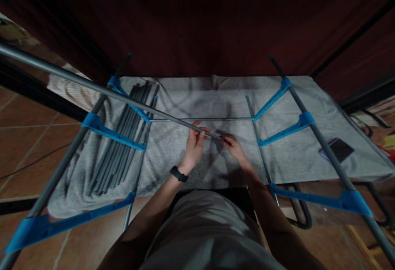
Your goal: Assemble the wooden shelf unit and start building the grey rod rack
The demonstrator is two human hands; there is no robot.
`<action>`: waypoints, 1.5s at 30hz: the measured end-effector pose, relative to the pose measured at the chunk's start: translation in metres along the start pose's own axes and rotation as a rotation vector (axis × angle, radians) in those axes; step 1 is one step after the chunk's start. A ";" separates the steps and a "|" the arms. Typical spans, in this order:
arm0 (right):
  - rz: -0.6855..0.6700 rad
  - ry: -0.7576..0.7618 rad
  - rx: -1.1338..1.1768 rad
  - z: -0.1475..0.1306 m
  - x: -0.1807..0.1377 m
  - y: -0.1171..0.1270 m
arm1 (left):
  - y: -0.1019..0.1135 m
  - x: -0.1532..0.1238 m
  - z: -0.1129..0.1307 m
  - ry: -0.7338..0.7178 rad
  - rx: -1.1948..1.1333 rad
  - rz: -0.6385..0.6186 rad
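A long grey metal tube [135, 104] slants from the upper left down to the middle of the view. Near its lower end my left hand [195, 140], with a dark watch on the wrist, has its fingers around the tube. At the very tip, my right hand [233, 147] pinches the tube's end. On either side stands a frame of grey poles joined by blue plastic brackets [114, 136], with more blue brackets [282, 132] on the right. One thin crossbar [216, 119] links the two sides beyond my hands.
Several loose grey tubes [123, 142] lie in a bundle on the left of the grey cloth [197, 167]. A dark phone or tablet [338, 150] rests on the right, behind a pole. A dark red curtain [197, 27] hangs at the back, and tiled floor surrounds the cloth-covered surface.
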State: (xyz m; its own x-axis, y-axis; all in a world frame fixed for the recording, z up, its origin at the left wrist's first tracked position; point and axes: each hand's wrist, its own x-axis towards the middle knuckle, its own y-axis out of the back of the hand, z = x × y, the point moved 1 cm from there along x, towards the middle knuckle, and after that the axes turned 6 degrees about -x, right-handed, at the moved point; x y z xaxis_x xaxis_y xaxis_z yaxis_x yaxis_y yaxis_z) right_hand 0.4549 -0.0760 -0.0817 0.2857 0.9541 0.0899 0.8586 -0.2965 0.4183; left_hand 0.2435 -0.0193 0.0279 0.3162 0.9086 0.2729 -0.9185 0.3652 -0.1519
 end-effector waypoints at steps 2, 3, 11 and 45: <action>-0.009 0.004 0.001 0.001 0.000 0.000 | 0.002 0.001 0.002 -0.021 0.028 0.014; -0.012 0.008 0.004 0.001 0.000 -0.001 | 0.004 0.002 0.003 -0.033 0.043 0.019; -0.010 0.039 0.039 0.002 -0.002 -0.001 | 0.016 0.011 0.016 -0.116 0.135 0.039; 0.023 -0.039 0.051 -0.007 -0.003 0.000 | 0.056 0.003 0.013 -0.186 0.473 0.265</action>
State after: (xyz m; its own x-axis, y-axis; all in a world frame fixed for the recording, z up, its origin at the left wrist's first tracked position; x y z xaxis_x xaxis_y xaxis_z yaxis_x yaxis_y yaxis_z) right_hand 0.4507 -0.0780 -0.0756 0.3209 0.9450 0.0632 0.8720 -0.3208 0.3696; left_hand 0.1900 0.0013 0.0328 0.0526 0.8903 0.4523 -0.9807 -0.0395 0.1917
